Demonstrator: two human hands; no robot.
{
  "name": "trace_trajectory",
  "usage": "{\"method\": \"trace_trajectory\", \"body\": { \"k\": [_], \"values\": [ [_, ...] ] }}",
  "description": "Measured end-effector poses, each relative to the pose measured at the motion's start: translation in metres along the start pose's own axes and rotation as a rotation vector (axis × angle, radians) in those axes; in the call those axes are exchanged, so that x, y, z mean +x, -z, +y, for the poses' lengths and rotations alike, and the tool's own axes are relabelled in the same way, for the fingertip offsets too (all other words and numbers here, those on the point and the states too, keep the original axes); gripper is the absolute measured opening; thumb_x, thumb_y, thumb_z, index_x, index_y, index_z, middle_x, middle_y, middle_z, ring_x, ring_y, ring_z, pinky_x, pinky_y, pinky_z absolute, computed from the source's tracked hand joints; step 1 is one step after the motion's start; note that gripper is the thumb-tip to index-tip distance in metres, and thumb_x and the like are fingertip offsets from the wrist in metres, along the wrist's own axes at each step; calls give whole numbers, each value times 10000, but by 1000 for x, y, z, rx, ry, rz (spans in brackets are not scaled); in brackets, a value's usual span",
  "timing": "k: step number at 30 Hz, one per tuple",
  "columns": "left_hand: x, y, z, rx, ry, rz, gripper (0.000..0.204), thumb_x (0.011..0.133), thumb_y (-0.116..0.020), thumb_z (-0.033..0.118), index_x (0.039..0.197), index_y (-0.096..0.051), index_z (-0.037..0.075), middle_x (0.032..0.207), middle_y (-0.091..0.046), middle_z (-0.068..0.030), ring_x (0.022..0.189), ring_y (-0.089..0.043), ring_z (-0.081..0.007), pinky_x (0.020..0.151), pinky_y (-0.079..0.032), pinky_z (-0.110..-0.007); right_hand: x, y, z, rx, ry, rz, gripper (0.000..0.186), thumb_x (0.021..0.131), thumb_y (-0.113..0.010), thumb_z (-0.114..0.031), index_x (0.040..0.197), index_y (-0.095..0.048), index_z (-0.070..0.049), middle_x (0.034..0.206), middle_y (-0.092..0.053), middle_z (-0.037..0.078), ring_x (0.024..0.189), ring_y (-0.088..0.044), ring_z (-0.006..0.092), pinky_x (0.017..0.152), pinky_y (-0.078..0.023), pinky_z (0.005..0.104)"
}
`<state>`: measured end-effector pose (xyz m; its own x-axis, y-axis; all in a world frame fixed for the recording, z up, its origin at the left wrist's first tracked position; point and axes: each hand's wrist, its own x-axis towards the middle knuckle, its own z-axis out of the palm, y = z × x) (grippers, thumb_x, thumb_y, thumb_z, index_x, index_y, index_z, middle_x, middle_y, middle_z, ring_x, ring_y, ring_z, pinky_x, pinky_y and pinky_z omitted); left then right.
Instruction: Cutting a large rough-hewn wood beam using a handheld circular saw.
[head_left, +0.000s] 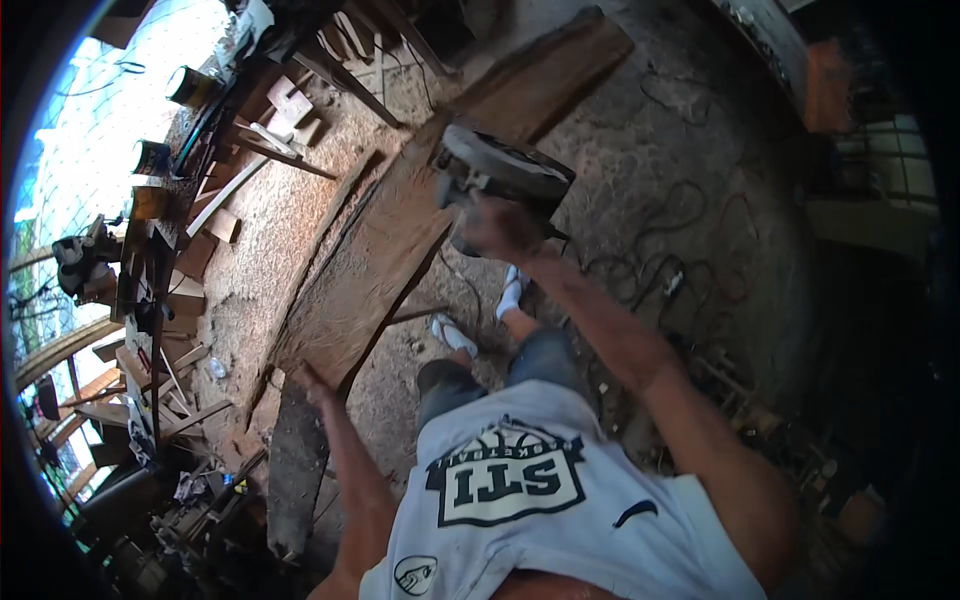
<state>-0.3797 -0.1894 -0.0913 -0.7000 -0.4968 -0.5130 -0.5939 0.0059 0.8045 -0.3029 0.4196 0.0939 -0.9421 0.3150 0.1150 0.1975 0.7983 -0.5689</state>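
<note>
A long, wide brown plank [360, 260] runs from the near left to the far right in front of me. My right hand [503, 228] is closed round the handle of a dark handheld power tool with a rounded grey guard, which looks like a circular saw [515, 165]. The saw sits over the plank's right edge, around its middle; its underside is hidden. At the plank's near end, my left hand [316, 386] rests against the wood with fingers stretched out, holding nothing.
A dark grey board [293, 470] lies beyond the plank's near end. Wood offcuts [290, 105] and sawdust cover the floor at left, beside a cluttered bench with tins [150, 157]. Dark cables [640, 265] coil on the floor at right. My sandalled feet [455, 333] stand close to the plank.
</note>
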Motion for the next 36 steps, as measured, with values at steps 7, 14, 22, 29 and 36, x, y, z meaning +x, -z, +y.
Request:
{"method": "trace_trajectory", "body": {
  "k": [7, 14, 22, 29, 36],
  "values": [
    [18, -22, 62, 442, -81, -333, 862, 1080, -315, 654, 1607, -317, -27, 1653, -332, -153, 1495, -353, -255, 1222, -282, -367, 54, -14, -7, -83, 81, -69, 472, 868, -745, -369, 1102, -653, 30, 857, -740, 242, 786, -751, 393, 734, -613, 478],
    [67, 7, 142, 1178, -477, -176, 1054, 914, -466, 859, 1454, -552, -42, 1434, -591, -304, 1321, -581, -422, 1096, -458, -445, 89, 14, -41, 112, -13, -155, 341, 907, -709, -311, 1018, -642, 5, 852, -712, 291, 872, -714, 471, 765, -587, 530],
    [37, -73, 175, 1374, -1371, 12, 591, 1003, -566, 368, 1516, -485, 86, 1704, -313, -141, 1589, -264, -303, 1281, -186, -528, 94, 12, -25, -54, 4, -176, 357, 902, -709, -276, 1082, -650, 26, 848, -717, 285, 874, -723, 459, 776, -593, 517],
    [30, -118, 161, 1116, -1040, 60, 487, 1043, -542, 483, 1225, -693, 58, 1202, -703, -172, 1164, -596, -373, 1104, -369, -489, 88, 17, -23, -96, 104, -125, 476, 896, -733, -317, 1185, -629, 47, 899, -734, 281, 842, -736, 448, 738, -615, 501],
    [-49, -103, 106, 1043, -813, 155, 583, 1019, -554, 543, 1231, -690, 17, 1221, -690, -215, 1241, -559, -391, 1147, -324, -506, 131, 12, -15, -167, 174, -234, 503, 901, -727, -366, 1196, -651, 34, 934, -749, 267, 902, -749, 434, 827, -613, 495]
  ]
}}
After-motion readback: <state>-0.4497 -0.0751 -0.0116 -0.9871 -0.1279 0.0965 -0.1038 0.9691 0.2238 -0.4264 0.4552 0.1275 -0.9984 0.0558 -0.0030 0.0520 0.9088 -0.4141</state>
